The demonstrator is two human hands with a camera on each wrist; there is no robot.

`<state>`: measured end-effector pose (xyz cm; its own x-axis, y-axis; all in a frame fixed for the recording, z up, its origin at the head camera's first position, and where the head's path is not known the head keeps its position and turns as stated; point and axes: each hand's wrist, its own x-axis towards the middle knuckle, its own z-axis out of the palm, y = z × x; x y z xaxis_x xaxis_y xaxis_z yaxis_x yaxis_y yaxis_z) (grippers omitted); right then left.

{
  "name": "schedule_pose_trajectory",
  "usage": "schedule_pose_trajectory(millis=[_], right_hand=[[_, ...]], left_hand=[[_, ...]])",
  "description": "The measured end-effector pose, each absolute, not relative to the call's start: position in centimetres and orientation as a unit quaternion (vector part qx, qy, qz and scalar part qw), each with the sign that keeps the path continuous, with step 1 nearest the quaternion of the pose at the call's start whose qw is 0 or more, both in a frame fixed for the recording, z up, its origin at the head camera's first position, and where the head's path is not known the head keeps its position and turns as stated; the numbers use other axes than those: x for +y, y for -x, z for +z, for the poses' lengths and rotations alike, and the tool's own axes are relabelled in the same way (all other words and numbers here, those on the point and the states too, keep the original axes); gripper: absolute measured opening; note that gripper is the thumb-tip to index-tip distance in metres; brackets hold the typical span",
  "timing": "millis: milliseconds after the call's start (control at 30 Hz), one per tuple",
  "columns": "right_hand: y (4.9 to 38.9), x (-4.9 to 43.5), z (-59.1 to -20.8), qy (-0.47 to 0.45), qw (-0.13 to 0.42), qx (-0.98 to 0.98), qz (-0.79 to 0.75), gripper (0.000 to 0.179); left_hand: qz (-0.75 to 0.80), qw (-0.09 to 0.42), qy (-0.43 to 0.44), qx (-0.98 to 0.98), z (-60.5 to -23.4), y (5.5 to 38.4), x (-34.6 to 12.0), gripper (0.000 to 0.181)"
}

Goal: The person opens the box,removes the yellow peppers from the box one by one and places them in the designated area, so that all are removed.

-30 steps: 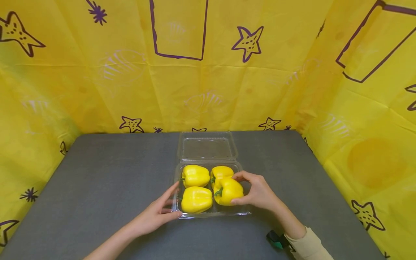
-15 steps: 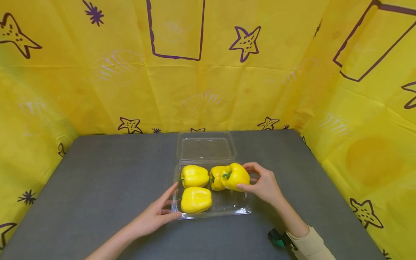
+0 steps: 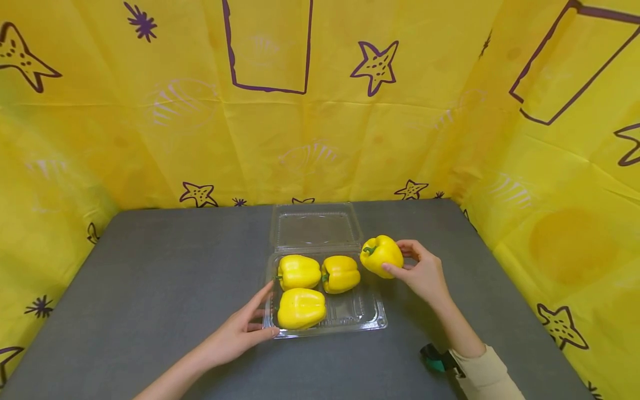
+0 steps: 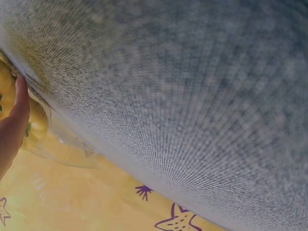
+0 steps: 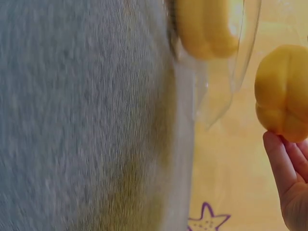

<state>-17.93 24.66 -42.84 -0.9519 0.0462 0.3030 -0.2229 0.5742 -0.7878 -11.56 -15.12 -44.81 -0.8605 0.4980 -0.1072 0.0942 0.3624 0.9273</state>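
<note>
My right hand (image 3: pixel 425 275) holds a yellow bell pepper (image 3: pixel 381 256) between thumb and fingers, raised to the right of the clear plastic clamshell container (image 3: pixel 345 329). The pepper's green stem points left in the head view. From the right wrist view, the lobed underside of the held pepper (image 5: pixel 284 91) faces the camera. Several other yellow bell peppers (image 3: pixel 301 308) lie on their sides in the container, two at left and one at back right. My left hand (image 3: pixel 235 336) touches the container's left side, thumb at its front corner. In the left wrist view, that hand (image 4: pixel 12 127) shows only partly.
The container's clear lid (image 3: pixel 317 228) lies folded back behind it. Beneath is a grey table (image 3: pixel 175 266). Yellow cloth walls (image 3: pixel 325 122) with starfish drawings stand at the back and sides. A dark strap with green (image 3: pixel 437 360) sits by my right cuff.
My right hand has lifted the pepper from the container's front right compartment and carried it up, away and to the right. The left hand has stayed at the container's side.
</note>
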Motion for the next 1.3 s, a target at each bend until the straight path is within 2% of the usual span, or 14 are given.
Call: schedule_pose_trajectory(millis=[200,600,1300], right_hand=[[18.8,25.7,-43.1,-0.009,0.165,-0.895,0.414,0.053],[20.8,26.6,-44.7,0.045,0.124,-0.921,0.366,0.066],[22.5,26.6,-45.6,0.052,0.1,-0.937,0.331,0.073]], left_hand=[[0.536,0.193,-0.18,0.802,-44.7,11.6,-15.1,0.087],[0.538,0.194,-0.184,0.8,-44.7,11.6,-15.1,0.087],[0.534,0.19,-0.184,0.803,-44.6,11.6,-15.1,0.087]])
